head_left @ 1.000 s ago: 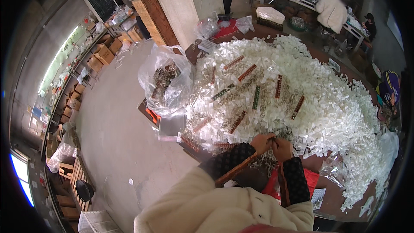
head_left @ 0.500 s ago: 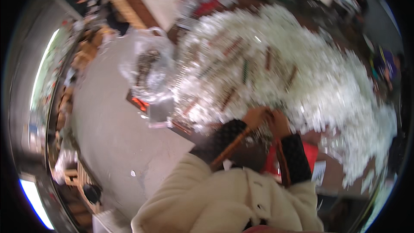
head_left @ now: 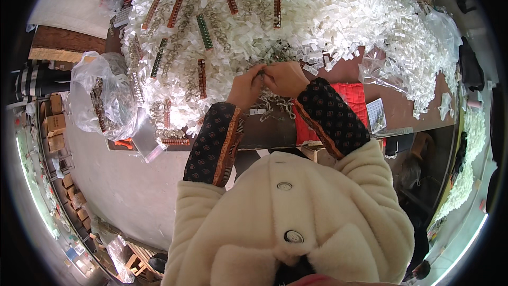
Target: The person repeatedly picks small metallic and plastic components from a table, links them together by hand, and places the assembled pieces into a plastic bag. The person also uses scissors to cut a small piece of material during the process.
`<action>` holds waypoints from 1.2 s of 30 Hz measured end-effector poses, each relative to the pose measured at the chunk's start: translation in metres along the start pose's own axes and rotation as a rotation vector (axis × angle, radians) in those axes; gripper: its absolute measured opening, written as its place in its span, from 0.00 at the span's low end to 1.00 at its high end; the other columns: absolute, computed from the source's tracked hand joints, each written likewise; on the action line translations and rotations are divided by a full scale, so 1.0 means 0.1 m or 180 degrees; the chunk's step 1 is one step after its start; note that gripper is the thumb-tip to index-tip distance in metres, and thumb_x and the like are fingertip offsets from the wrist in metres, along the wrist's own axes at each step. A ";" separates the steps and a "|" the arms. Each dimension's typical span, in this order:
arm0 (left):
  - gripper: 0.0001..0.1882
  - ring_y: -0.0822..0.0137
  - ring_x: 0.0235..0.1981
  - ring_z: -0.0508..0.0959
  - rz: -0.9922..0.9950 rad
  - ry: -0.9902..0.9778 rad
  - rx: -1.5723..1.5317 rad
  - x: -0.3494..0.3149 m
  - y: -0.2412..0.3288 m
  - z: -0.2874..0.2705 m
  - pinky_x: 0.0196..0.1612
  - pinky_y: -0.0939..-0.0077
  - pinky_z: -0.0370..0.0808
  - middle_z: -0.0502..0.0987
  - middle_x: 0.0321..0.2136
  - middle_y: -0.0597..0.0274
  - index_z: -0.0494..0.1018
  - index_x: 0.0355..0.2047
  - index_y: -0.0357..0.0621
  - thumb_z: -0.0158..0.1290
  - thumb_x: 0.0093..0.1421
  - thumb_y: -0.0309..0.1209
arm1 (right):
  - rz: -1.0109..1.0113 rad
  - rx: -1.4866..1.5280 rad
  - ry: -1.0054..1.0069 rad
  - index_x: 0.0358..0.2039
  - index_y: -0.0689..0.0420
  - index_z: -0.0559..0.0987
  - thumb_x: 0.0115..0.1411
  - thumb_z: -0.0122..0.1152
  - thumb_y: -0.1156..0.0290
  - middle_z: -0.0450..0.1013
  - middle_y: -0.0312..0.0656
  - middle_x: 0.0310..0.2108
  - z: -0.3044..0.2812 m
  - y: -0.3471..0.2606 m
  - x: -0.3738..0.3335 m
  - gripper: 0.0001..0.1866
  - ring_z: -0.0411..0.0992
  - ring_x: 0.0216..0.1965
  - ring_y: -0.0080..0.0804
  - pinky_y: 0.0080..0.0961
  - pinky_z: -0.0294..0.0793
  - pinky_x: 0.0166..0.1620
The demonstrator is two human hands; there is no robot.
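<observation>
My left hand (head_left: pixel 246 87) and my right hand (head_left: pixel 287 78) meet at the near edge of a large heap of small clear-white plastic pieces (head_left: pixel 333 5). The fingertips of both are pinched together around something small and dark that I cannot make out. Just below them, on the brown table (head_left: pixel 270 132), lie loose metal rings and chains (head_left: pixel 272 107). A pair of small white tags (head_left: pixel 257 112) rests among these. More metal pieces (head_left: pixel 275 50) spread over the heap just beyond my fingers.
Several red-brown strips (head_left: pixel 202 78) and a green strip (head_left: pixel 204 32) lie on the heap. At left sits a clear plastic bag (head_left: pixel 114 100) with metal pieces inside. Red cloth (head_left: pixel 346 107) and a white card (head_left: pixel 376 115) are near my right forearm. Crumpled clear plastic (head_left: pixel 386 71) lies farther right.
The view has swung, so the table and heap now appear level and squarer to me. Both hands remain together at the heap's near edge.
</observation>
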State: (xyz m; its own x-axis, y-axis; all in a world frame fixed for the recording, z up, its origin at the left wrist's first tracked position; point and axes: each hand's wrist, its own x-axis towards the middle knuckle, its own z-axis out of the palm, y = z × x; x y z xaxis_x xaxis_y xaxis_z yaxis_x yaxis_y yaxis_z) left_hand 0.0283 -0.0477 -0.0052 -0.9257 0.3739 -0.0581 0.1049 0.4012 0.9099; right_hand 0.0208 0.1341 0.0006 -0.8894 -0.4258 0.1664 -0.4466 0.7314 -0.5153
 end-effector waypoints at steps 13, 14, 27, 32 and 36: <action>0.21 0.63 0.30 0.79 -0.0157 0.0232 0.0536 0.13 -0.06 0.01 0.37 0.72 0.74 0.78 0.33 0.48 0.69 0.55 0.43 0.45 0.62 0.24 | 0.0551 0.0006 0.0323 0.29 0.57 0.77 0.58 0.52 0.63 0.75 0.46 0.27 0.07 0.05 0.00 0.11 0.75 0.30 0.49 0.43 0.73 0.32; 0.21 0.64 0.31 0.79 0.0010 0.0168 0.0391 0.15 -0.06 0.01 0.38 0.73 0.74 0.78 0.34 0.48 0.68 0.56 0.43 0.44 0.62 0.23 | 0.0357 0.0184 0.0272 0.29 0.57 0.77 0.58 0.52 0.64 0.75 0.46 0.28 0.07 0.06 0.01 0.11 0.75 0.30 0.49 0.43 0.74 0.33; 0.22 0.43 0.33 0.79 0.0355 0.0302 0.0579 0.14 -0.02 0.14 0.36 0.65 0.75 0.78 0.30 0.41 0.69 0.55 0.44 0.46 0.59 0.21 | 0.0126 0.0084 -0.0054 0.25 0.57 0.78 0.54 0.52 0.62 0.75 0.45 0.26 0.03 0.07 0.03 0.12 0.75 0.27 0.50 0.44 0.73 0.30; 0.23 0.44 0.30 0.79 0.0038 0.0163 0.0887 0.15 -0.04 0.15 0.36 0.63 0.75 0.77 0.28 0.42 0.67 0.57 0.45 0.45 0.60 0.22 | 0.0523 -0.0115 -0.0230 0.28 0.56 0.76 0.55 0.55 0.63 0.72 0.41 0.26 0.02 0.03 0.00 0.09 0.74 0.27 0.48 0.44 0.72 0.29; 0.26 0.48 0.29 0.79 -0.0347 0.0160 0.0945 0.18 0.04 0.04 0.37 0.65 0.74 0.77 0.26 0.46 0.63 0.60 0.47 0.43 0.61 0.21 | 0.0696 -0.0133 0.0490 0.30 0.56 0.76 0.58 0.55 0.66 0.71 0.42 0.29 -0.03 0.00 0.00 0.08 0.74 0.31 0.46 0.41 0.73 0.31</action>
State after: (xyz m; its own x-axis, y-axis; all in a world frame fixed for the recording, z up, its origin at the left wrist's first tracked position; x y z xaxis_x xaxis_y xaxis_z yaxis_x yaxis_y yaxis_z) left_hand 0.0139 -0.0361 -0.0047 -0.9533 0.2764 -0.1216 0.0988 0.6660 0.7394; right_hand 0.0206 0.1359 0.0026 -0.9681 -0.1716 0.1826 -0.2431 0.8198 -0.5184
